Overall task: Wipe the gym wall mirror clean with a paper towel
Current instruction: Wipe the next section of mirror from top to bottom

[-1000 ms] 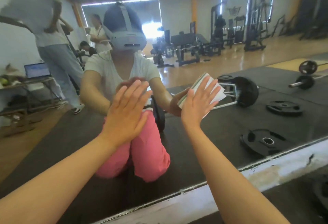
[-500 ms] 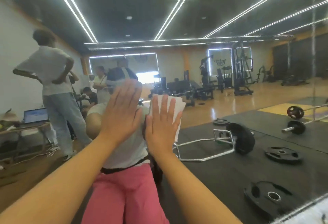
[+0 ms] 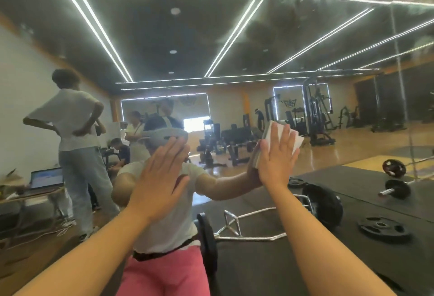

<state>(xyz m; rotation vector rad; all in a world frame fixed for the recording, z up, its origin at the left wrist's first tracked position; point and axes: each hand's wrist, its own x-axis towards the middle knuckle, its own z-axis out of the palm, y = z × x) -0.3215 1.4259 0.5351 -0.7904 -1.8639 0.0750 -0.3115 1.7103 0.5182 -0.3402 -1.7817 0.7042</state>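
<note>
The gym wall mirror point(image 3: 234, 37) fills the whole view and reflects the room and me. A folded white paper towel point(image 3: 279, 131) is pressed flat against the glass under my right hand point(image 3: 278, 157), whose fingers are straight and point upward. My left hand point(image 3: 162, 178) lies flat on the mirror to the left of it, fingers straight and together, holding nothing. Smudgy patches show on the glass near the top right.
Reflected in the mirror are a hex bar with plates point(image 3: 321, 204), loose weight plates point(image 3: 382, 227), a barbell point(image 3: 394, 169), gym machines point(image 3: 317, 112), a standing person point(image 3: 75, 136) and a laptop on a table point(image 3: 45, 178). A mirror seam point(image 3: 399, 61) runs down the right.
My right hand has slid the towel to the right across the glass, away from the left hand. The view has tilted further upward; the left hand stays flat on the mirror.
</note>
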